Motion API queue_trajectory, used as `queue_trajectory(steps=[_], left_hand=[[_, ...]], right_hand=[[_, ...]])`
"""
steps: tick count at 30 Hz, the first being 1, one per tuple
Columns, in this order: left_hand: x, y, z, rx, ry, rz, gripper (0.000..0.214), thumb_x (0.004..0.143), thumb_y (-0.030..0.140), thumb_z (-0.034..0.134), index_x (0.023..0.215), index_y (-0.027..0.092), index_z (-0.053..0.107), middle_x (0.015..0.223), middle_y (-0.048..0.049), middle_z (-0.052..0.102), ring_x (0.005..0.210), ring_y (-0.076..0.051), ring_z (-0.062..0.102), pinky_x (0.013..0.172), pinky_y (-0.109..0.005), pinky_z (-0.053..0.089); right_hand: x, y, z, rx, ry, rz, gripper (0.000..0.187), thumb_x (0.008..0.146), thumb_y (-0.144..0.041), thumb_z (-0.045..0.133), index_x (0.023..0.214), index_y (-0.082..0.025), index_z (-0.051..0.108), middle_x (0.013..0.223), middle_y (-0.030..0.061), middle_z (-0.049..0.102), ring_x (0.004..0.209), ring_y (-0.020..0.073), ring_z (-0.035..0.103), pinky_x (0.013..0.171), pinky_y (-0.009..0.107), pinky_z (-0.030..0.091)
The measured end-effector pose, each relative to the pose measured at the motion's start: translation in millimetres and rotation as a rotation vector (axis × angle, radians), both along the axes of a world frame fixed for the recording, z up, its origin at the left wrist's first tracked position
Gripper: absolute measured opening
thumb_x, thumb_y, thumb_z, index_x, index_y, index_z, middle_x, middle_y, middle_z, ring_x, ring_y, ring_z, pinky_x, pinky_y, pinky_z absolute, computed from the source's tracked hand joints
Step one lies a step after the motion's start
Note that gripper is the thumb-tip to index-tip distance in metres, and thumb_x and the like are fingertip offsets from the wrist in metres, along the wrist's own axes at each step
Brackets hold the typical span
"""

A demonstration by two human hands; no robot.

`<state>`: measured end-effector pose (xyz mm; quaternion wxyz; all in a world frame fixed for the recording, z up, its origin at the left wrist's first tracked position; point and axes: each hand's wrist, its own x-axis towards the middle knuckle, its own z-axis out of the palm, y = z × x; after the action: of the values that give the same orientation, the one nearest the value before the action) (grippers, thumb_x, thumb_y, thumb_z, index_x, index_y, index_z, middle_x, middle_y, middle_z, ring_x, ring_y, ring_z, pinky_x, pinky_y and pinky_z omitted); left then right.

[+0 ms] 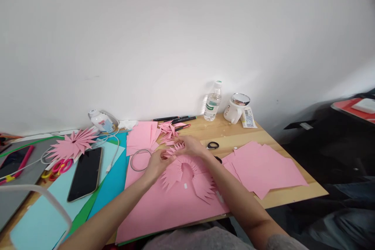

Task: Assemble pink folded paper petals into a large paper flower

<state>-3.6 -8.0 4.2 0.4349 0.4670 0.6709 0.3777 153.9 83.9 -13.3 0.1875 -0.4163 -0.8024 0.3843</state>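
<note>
My left hand (pixel 157 165) and my right hand (pixel 191 146) meet over the pink sheets, fingers closed on a small pleated piece of pink paper (pixel 178 148) with pointed tips. Part of that piece is hidden by my fingers. Just below my hands lies a larger pleated pink paper fan (pixel 202 181), curved round with jagged outer points and a gap at its front. It rests on a large pink sheet (pixel 164 211), where a small white tab (pixel 185 186) also lies. Close behind my hands is a cluster of folded pink paper points (pixel 168 129).
Scissors with black handles (pixel 213 145) lie right of my hands, partly hidden. Pink sheets (pixel 266 168) spread farther right. A water bottle (pixel 213 103) and mug (pixel 234 110) stand by the wall. Leftward are a phone (pixel 84 174), a cable, pink-handled scissors (pixel 62 166) and a finished-looking paper rosette (pixel 73 143).
</note>
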Motion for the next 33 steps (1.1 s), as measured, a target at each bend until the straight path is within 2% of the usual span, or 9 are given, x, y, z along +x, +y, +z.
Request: queue_trajectory(steps=[3, 6, 10, 12, 14, 16, 19, 25, 33], left_hand=[[-5.0, -4.7, 3.6, 0.096, 0.124, -0.015, 0.039, 0.058, 0.03, 0.074, 0.094, 0.017, 0.067, 0.094, -0.008, 0.064, 0.087, -0.025, 0.059, 0.078, -0.036, 0.045], [-12.6, -8.7, 0.8, 0.187, 0.238, -0.061, 0.046, 0.067, 0.029, 0.069, 0.111, 0.021, 0.06, 0.112, -0.0097, 0.059, 0.107, -0.029, 0.053, 0.092, -0.043, 0.04], [-20.3, -11.3, -7.4, 0.466, 0.506, -0.508, 0.049, 0.086, 0.033, 0.049, 0.134, 0.024, 0.041, 0.144, -0.0091, 0.038, 0.134, -0.025, 0.028, 0.108, -0.043, 0.026], [-21.1, -10.0, -11.7, 0.502, 0.578, -0.699, 0.052, 0.091, 0.035, 0.04, 0.141, 0.025, 0.03, 0.151, -0.0067, 0.027, 0.139, -0.024, 0.017, 0.111, -0.044, 0.019], [-20.3, -6.2, -15.8, 0.484, 0.624, -0.792, 0.056, 0.092, 0.038, 0.037, 0.144, 0.023, 0.022, 0.152, -0.0072, 0.021, 0.139, -0.024, 0.014, 0.112, -0.045, 0.017], [-18.8, -0.5, -19.6, 0.452, 0.637, -0.823, 0.062, 0.091, 0.041, 0.037, 0.146, 0.02, 0.016, 0.152, -0.0097, 0.018, 0.139, -0.024, 0.014, 0.112, -0.044, 0.018], [-16.9, 7.6, -24.5, 0.423, 0.62, -0.88, 0.062, 0.09, 0.043, 0.04, 0.144, 0.02, 0.021, 0.152, -0.0089, 0.02, 0.139, -0.023, 0.017, 0.112, -0.043, 0.018], [-13.9, 7.6, -33.1, 0.385, 0.625, -0.842, 0.053, 0.09, 0.044, 0.038, 0.139, 0.021, 0.036, 0.148, -0.0071, 0.03, 0.137, -0.019, 0.022, 0.112, -0.039, 0.019], [-5.8, -1.7, -39.0, 0.406, 0.636, -0.754, 0.053, 0.091, 0.043, 0.038, 0.136, 0.016, 0.04, 0.144, -0.0107, 0.038, 0.136, -0.021, 0.026, 0.112, -0.039, 0.022]], right_hand=[[5.3, -5.2, 13.6, 0.101, -0.058, 0.015, 0.045, 0.068, -0.044, 0.072, 0.106, -0.021, 0.065, 0.098, 0.0075, 0.067, 0.09, 0.0251, 0.062, 0.077, 0.034, 0.045], [21.3, -20.9, 25.0, 0.289, 0.018, 0.037, 0.033, 0.082, -0.039, 0.059, 0.11, -0.021, 0.062, 0.112, 0.0091, 0.063, 0.103, 0.0241, 0.059, 0.087, 0.036, 0.045], [46.1, -63.5, 18.6, 0.487, 0.043, -0.104, 0.034, 0.092, -0.032, 0.041, 0.122, -0.022, 0.054, 0.135, 0.0109, 0.047, 0.126, 0.025, 0.043, 0.099, 0.045, 0.04], [52.1, -86.8, 5.7, 0.556, -0.036, -0.144, 0.039, 0.092, -0.032, 0.04, 0.13, -0.024, 0.046, 0.141, 0.0111, 0.04, 0.135, 0.0279, 0.028, 0.104, 0.053, 0.032], [53.0, -104.6, -8.4, 0.577, -0.128, -0.139, 0.056, 0.088, -0.037, 0.049, 0.139, -0.022, 0.033, 0.146, 0.0132, 0.032, 0.139, 0.03, 0.017, 0.107, 0.056, 0.027], [51.3, -114.0, -19.8, 0.573, -0.186, -0.114, 0.073, 0.083, -0.042, 0.056, 0.144, -0.018, 0.023, 0.148, 0.0165, 0.026, 0.139, 0.0311, 0.013, 0.108, 0.056, 0.025], [48.6, -115.5, -29.6, 0.557, -0.211, -0.071, 0.081, 0.08, -0.044, 0.059, 0.145, -0.017, 0.018, 0.148, 0.0171, 0.024, 0.139, 0.0304, 0.014, 0.109, 0.055, 0.023], [44.5, -111.2, -38.4, 0.533, -0.176, -0.056, 0.07, 0.083, -0.036, 0.056, 0.143, -0.016, 0.026, 0.142, 0.0165, 0.037, 0.135, 0.0289, 0.028, 0.11, 0.052, 0.025], [38.8, -109.1, -41.3, 0.515, -0.138, -0.087, 0.054, 0.084, -0.028, 0.053, 0.135, -0.017, 0.04, 0.138, 0.0136, 0.044, 0.132, 0.0277, 0.035, 0.11, 0.053, 0.027]])
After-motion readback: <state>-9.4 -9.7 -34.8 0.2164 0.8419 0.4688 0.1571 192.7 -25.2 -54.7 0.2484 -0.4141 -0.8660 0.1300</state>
